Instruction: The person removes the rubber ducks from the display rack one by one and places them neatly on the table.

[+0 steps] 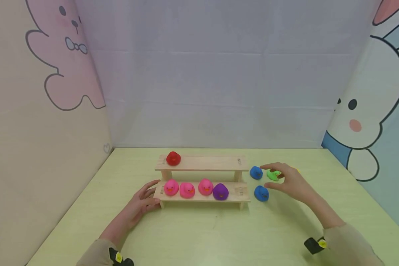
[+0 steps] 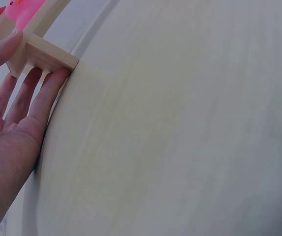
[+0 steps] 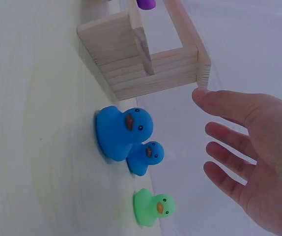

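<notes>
A two-tier wooden stand (image 1: 203, 163) carries a red duck (image 1: 173, 159) on its upper board. On the lower board sit several pink ducks (image 1: 187, 190) and a purple duck (image 1: 221, 192). My left hand (image 1: 141, 201) holds the left end of the lower tier, thumb at the front corner, other fingers around the end (image 2: 50, 54). Over the ducks right of the stand hovers my right hand (image 1: 290, 181), fingers spread and nothing between them. Two blue ducks, one nearer (image 1: 261, 193) and one farther (image 1: 256, 172), and a green duck (image 1: 273, 174) lie below it.
Something yellow (image 1: 298, 170) peeks out behind the right hand, mostly hidden. The pale table (image 1: 199, 236) meets a white curtain (image 1: 219, 92) at the back. Panels with cartoon animals flank both sides.
</notes>
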{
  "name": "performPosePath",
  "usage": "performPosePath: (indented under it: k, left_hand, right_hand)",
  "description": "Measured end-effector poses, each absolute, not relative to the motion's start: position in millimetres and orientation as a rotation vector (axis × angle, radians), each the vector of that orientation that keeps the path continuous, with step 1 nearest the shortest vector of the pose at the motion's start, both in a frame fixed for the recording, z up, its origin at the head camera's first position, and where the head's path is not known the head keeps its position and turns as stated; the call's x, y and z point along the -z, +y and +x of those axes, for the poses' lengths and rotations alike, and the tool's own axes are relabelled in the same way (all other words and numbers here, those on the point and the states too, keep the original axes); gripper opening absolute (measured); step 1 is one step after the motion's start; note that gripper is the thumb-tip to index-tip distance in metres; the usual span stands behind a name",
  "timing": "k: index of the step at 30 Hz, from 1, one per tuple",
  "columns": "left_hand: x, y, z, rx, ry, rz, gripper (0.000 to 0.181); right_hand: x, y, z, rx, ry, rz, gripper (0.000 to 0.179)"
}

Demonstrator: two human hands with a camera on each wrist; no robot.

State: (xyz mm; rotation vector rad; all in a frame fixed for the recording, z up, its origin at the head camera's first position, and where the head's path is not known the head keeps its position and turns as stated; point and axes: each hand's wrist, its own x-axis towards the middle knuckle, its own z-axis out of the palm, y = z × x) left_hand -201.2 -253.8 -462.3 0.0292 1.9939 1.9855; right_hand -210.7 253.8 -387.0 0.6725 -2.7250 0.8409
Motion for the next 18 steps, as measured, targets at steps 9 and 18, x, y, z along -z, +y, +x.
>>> performPosePath:
  k: [9,18]
  left_hand:
    - [462,-255,-201,-1.994,1.981,0.036,0.075]
    - [466,-256,-203,-1.995,1.978,0.046,0.074]
  right_hand:
    - [370,243,-217,-0.840,-2.669,0.676,0.053]
    - [359,223,-228,-0.895,-2.632,0.717,0.053]
